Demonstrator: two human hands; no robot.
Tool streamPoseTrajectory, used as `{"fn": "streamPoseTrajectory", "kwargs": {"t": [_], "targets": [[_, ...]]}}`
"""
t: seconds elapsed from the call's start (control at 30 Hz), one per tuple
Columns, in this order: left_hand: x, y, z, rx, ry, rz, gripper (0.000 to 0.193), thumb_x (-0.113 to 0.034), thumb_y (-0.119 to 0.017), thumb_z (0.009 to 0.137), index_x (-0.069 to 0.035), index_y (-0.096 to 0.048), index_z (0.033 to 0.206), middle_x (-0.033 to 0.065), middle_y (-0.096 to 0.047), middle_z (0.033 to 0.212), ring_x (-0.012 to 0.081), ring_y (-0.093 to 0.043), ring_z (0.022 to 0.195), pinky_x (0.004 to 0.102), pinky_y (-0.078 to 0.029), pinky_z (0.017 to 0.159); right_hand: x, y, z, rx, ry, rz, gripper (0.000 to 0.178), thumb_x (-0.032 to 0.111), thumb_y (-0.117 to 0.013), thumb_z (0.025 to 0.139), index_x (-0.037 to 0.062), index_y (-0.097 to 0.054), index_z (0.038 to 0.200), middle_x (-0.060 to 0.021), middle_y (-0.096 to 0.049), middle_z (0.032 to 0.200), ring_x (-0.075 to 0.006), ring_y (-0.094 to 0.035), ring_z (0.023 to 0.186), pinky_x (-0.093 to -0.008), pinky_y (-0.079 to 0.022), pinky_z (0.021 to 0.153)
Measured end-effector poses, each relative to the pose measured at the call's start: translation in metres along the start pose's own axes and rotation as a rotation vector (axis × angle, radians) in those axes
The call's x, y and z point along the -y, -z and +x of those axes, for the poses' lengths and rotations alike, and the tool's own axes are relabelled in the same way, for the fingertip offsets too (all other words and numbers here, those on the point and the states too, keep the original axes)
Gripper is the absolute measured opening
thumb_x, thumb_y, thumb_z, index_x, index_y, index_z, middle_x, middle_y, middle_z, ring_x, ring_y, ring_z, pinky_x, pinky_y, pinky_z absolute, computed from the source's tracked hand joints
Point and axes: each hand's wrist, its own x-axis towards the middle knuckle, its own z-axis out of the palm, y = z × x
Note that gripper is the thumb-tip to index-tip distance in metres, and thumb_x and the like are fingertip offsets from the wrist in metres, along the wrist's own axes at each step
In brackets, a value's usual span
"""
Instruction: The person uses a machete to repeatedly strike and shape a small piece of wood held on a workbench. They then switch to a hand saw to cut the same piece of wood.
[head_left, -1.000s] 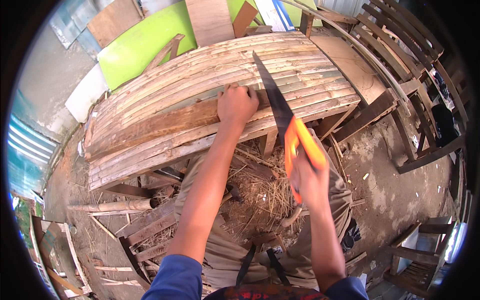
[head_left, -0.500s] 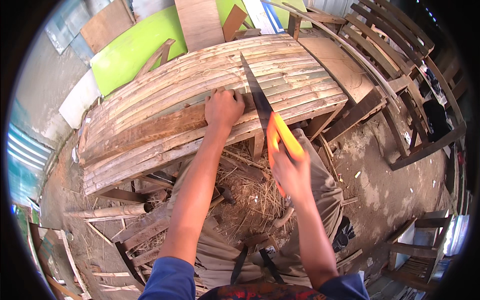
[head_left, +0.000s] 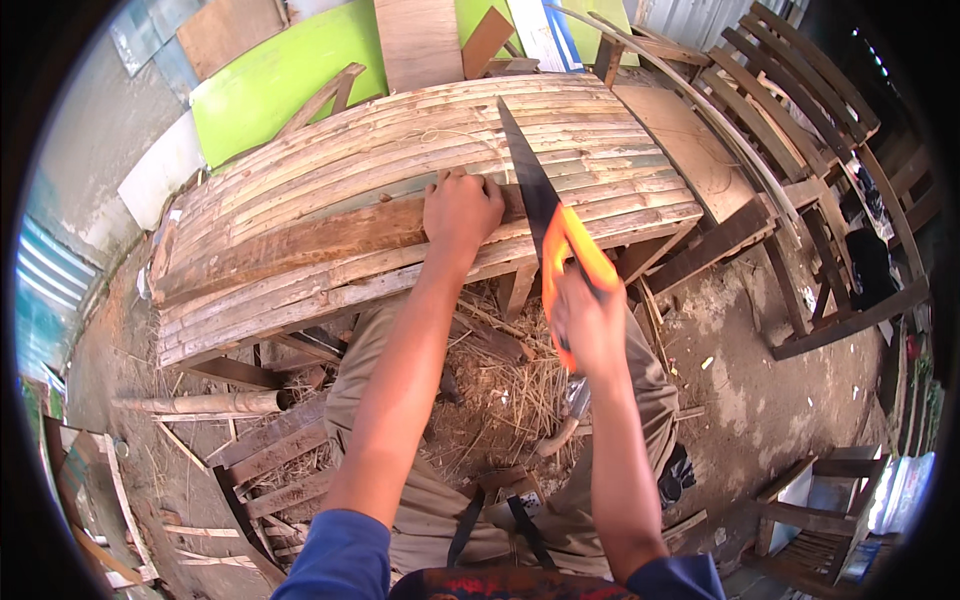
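Note:
My right hand point(head_left: 588, 318) is closed around the orange handle of a hand saw point(head_left: 533, 170). The saw's dark blade points away from me and lies across the right end of a brown wooden plank point(head_left: 300, 255). That plank rests lengthwise on a table of split bamboo slats point(head_left: 330, 190). My left hand point(head_left: 463, 208) presses down on the plank just left of the blade, its fingers curled over the far edge. Whether the teeth have cut into the wood cannot be made out.
Green panels point(head_left: 290, 95) and a plywood board point(head_left: 418, 45) lean behind the table. Wooden slatted frames point(head_left: 800, 80) stand at the right. Beneath the table lie straw and wood scraps point(head_left: 500, 385); a bamboo pole point(head_left: 215, 402) sits at the lower left.
The view has shifted slightly, so the whole scene sits a little differently. My right hand still grips the saw over the plank, and my left hand stays on the wood.

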Motion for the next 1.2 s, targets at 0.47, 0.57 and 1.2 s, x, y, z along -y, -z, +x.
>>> {"fn": "streamPoseTrajectory", "kwargs": {"t": [0.47,0.57,1.2], "targets": [[0.000,-0.004,0.002,-0.062,-0.017,-0.001,0.036,-0.027,-0.054,0.093,-0.001,-0.077,0.086,0.0202,-0.071,0.105,0.0359,-0.065,0.107,0.0487,-0.047,0.099,0.010,-0.012,0.029,-0.054,-0.063,-0.044,0.022,0.007,-0.061,0.092,0.0085,-0.049,0.074,0.0053,-0.040,0.055,-0.0043,-0.035,0.044,-0.0256,-0.026,0.040],[0.010,0.000,0.002,-0.017,-0.005,0.022,0.037,-0.028,-0.053,0.094,-0.001,-0.077,0.088,0.0212,-0.071,0.109,0.0380,-0.064,0.108,0.0495,-0.045,0.101,-0.006,0.004,-0.031,-0.012,-0.037,-0.108,0.020,0.010,-0.061,0.092,0.0009,-0.059,0.074,0.0038,-0.054,0.060,-0.0015,-0.046,0.052,-0.0249,-0.032,0.044],[-0.002,-0.003,-0.001,-0.076,0.008,-0.003,0.036,-0.027,-0.054,0.092,0.001,-0.077,0.084,0.0217,-0.072,0.103,0.0378,-0.065,0.109,0.0491,-0.047,0.101,0.015,0.038,-0.124,-0.076,-0.169,0.070,0.018,0.004,-0.062,0.093,-0.0013,-0.062,0.075,0.0038,-0.054,0.060,-0.0030,-0.048,0.053,-0.0237,-0.033,0.046]]}}
